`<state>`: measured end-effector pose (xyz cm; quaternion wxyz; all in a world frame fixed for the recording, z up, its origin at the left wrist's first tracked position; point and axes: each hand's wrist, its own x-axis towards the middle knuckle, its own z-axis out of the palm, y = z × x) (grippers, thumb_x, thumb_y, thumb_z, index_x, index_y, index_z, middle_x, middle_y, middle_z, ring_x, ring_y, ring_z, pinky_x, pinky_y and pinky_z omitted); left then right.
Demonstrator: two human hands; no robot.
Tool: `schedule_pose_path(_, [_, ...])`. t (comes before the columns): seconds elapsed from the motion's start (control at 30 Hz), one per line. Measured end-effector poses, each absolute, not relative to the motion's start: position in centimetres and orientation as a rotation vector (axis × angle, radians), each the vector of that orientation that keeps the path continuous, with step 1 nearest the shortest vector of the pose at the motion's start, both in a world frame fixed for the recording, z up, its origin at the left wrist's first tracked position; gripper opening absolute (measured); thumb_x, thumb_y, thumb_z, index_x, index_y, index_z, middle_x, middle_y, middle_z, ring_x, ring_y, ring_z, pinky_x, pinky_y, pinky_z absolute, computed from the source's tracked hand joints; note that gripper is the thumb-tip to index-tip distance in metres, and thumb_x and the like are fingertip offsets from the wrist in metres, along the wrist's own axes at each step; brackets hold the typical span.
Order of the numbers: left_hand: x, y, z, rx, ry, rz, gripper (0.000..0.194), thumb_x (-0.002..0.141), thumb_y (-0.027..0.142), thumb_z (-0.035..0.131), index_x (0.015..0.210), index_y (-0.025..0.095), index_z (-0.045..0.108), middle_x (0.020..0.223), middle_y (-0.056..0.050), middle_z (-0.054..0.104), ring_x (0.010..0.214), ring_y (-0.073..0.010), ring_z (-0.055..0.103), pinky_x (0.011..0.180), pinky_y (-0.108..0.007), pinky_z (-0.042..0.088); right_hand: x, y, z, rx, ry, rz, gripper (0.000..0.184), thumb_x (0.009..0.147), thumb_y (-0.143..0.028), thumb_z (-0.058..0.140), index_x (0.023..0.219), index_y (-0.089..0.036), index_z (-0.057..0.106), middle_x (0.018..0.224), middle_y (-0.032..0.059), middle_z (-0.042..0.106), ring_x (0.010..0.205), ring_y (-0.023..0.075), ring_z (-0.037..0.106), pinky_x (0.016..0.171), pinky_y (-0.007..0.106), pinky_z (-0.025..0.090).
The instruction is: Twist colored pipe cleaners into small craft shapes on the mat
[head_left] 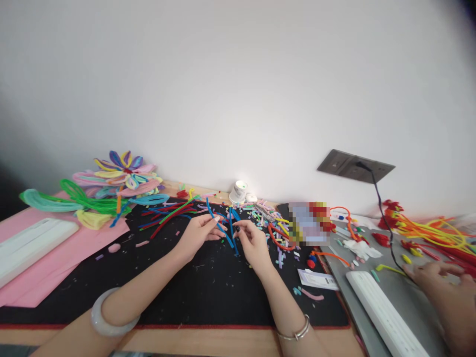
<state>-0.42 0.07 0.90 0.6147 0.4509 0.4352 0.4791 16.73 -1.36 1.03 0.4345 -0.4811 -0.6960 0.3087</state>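
Note:
My left hand [197, 233] pinches a blue pipe cleaner [226, 237] that slants down to the right past the fingertips. Close beside it, my right hand [253, 242] has its thumb and fingers closed on another blue pipe cleaner [232, 229], held nearly upright. The lower ends of the two come close together; whether they touch I cannot tell. Both hands are over the black mat [208, 292]. Just beyond my left hand lie loose red, green and blue pipe cleaners [163, 227]. Cut pipe-cleaner bits [262, 214] are scattered beyond my right hand.
Pipe-cleaner flowers [126, 173] and a white lamp bar [33, 243] lie on pink paper [89, 253] at left. A small white cup [238, 192] stands by the wall. At right are another white bar [383, 312], a black cable [386, 233] and another person's hand [439, 282].

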Motion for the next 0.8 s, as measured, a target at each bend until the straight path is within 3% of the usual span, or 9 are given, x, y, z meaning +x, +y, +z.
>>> schedule_pose_path(0.17, [-0.5, 0.3, 0.8, 0.972, 1.016, 1.099, 0.031, 0.073, 0.04, 0.062, 0.088, 0.013, 0.06, 0.074, -0.005, 0.067, 0.065, -0.0131, 0.064, 0.061, -0.022, 0.049, 16.0, -1.8, 1.2, -1.096, -1.838, 0.937, 0.033, 0.072, -0.013, 0.052, 0.103, -0.023, 0.058, 0.081, 0.0001, 0.058, 0.054, 0.0088, 0.045, 0.049, 0.021, 0.037])
schedule_pose_path(0.33, [-0.2, 0.2, 0.4, 1.24, 1.091, 0.962, 0.03, 0.076, 0.043, 0.056, 0.079, 0.013, 0.058, 0.068, -0.004, 0.065, 0.054, -0.013, 0.061, 0.05, -0.021, 0.045, 16.0, -1.8, 0.8, -1.156, -1.66, 1.01, 0.015, 0.075, -0.026, 0.055, 0.086, -0.021, 0.063, 0.066, 0.0012, 0.059, 0.05, 0.0119, 0.05, 0.045, 0.025, 0.039])
schedule_pose_path(0.43, [-0.2, -0.1, 0.4, 1.55, 1.094, 0.84, 0.032, 0.081, 0.042, 0.047, 0.066, 0.014, 0.056, 0.057, -0.002, 0.062, 0.039, -0.009, 0.05, 0.043, -0.02, 0.037, 16.4, -1.6, 0.7, -1.201, -1.592, 0.998, 0.015, 0.078, -0.033, 0.051, 0.081, -0.025, 0.063, 0.058, 0.0029, 0.059, 0.044, 0.0138, 0.05, 0.04, 0.028, 0.036])
schedule_pose_path(0.5, [-0.3, -0.3, 0.5, 1.739, 1.071, 0.769, 0.035, 0.084, 0.039, 0.042, 0.061, 0.016, 0.055, 0.054, -0.001, 0.062, 0.037, -0.0083, 0.047, 0.045, -0.021, 0.037, 16.6, -1.4, 0.6, -1.201, -1.569, 0.975, 0.014, 0.078, -0.035, 0.05, 0.079, -0.029, 0.062, 0.057, 0.0041, 0.06, 0.043, 0.0145, 0.051, 0.039, 0.03, 0.035])
schedule_pose_path(0.67, [-0.5, -0.8, 0.8, 1.981, 0.993, 0.66, 0.037, 0.086, 0.033, 0.036, 0.056, 0.018, 0.052, 0.05, 0.0, 0.06, 0.054, -0.0127, 0.057, 0.062, -0.022, 0.041, 16.7, -1.2, 0.5, -1.184, -1.592, 0.928, 0.01, 0.076, -0.038, 0.052, 0.079, -0.033, 0.06, 0.053, 0.0046, 0.06, 0.041, 0.0149, 0.052, 0.036, 0.031, 0.035])
schedule_pose_path(0.8, [-0.5, -0.8, 0.6, 1.998, 0.994, 0.557, 0.033, 0.086, 0.032, 0.034, 0.062, 0.019, 0.052, 0.046, 0.003, 0.055, 0.048, -0.0126, 0.055, 0.057, -0.022, 0.039, 16.7, -1.2, 0.3, -1.19, -1.611, 0.918, 0.006, 0.073, -0.036, 0.057, 0.077, -0.033, 0.059, 0.052, 0.0044, 0.059, 0.039, 0.0141, 0.051, 0.036, 0.031, 0.037])
